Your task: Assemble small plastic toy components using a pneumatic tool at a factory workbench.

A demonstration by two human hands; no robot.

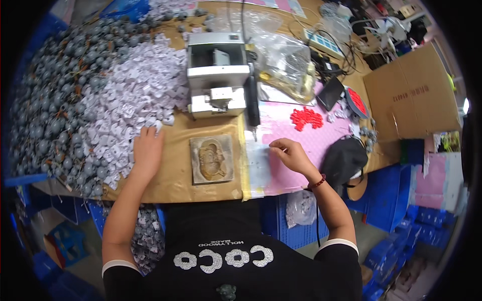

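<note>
My left hand (pixel 148 152) reaches to the near edge of a heap of small white plastic parts (pixel 133 93), fingers stretched out and slightly apart, fingertips touching the parts. Over the pink and pale sheet on the right, my right hand (pixel 293 156) is closed, with curled fingers and the thumb near the index finger; whatever it may pinch is too small to make out. Between the hands lies a square metal mould plate (pixel 212 159) with a rounded figure-shaped hollow. Behind it stands a white and grey bench machine (pixel 217 75).
Grey round parts (pixel 55 110) are piled at far left. Red pieces (pixel 306 118) lie on the pink sheet (pixel 281 175), near a black cloth bag (pixel 344 163). A clear plastic bag (pixel 286 62), a power strip (pixel 323 44) and a cardboard box (pixel 409 93) stand behind and right.
</note>
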